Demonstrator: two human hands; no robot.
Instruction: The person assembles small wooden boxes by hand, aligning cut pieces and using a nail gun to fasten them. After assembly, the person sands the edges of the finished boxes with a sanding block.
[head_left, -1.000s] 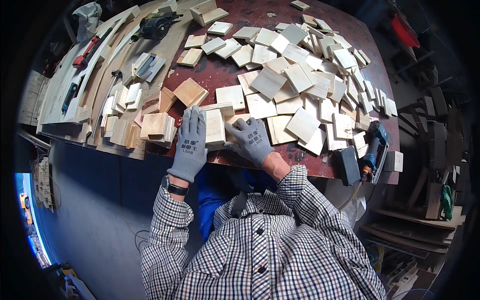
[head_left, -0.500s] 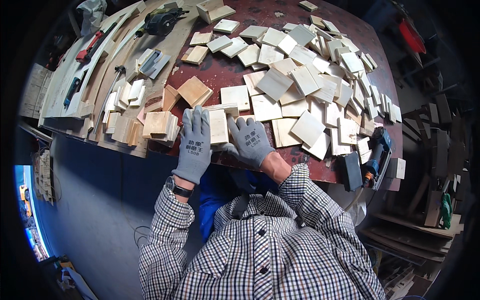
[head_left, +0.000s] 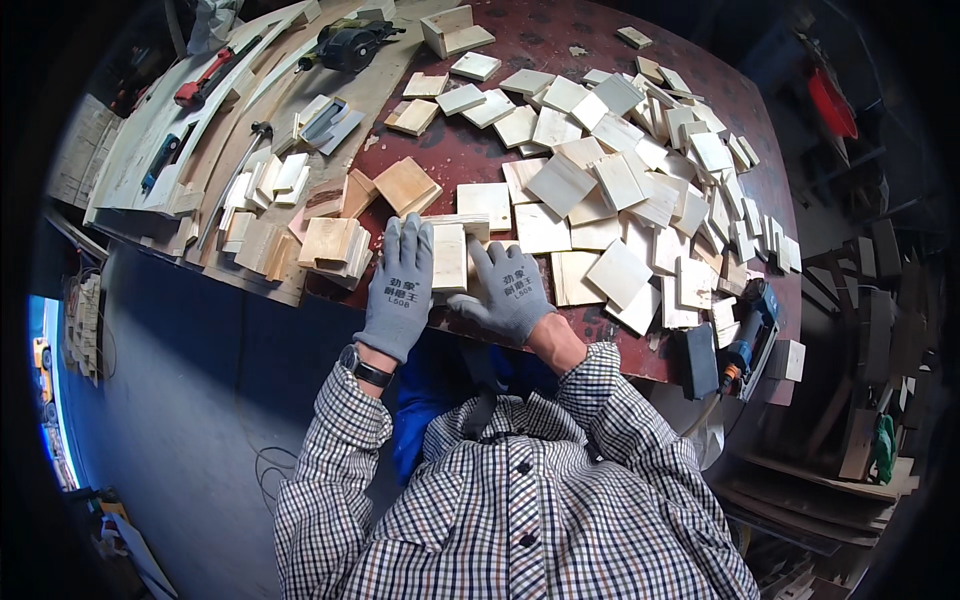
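Observation:
My left hand [head_left: 402, 285], in a grey work glove, lies stretched out along the left side of a small pale wooden board [head_left: 449, 258] near the table's front edge. Opposite it, my right hand [head_left: 508, 288], gloved the same way, has its fingers spread and its thumb reaching left below the board. Behind that board, a second wooden piece [head_left: 458, 222] stands crosswise, its narrow edge showing. Neither hand is closed around the wood; whether the fingertips touch it is hard to make out. Just beyond lies a square wooden piece [head_left: 484, 205].
A large heap of square wooden pieces [head_left: 620, 185] spreads over the dark red tabletop [head_left: 540, 40]. Stacked blocks [head_left: 335, 245] stand left of my left hand. At the right edge lies a blue-black power tool [head_left: 750, 335]; a hammer [head_left: 262, 130] and a circular saw [head_left: 350, 45] lie far left.
My right hand's fingers have straightened and spread, drawing slightly right, away from the board. My left hand stays flat beside it. The whole view has shifted a little.

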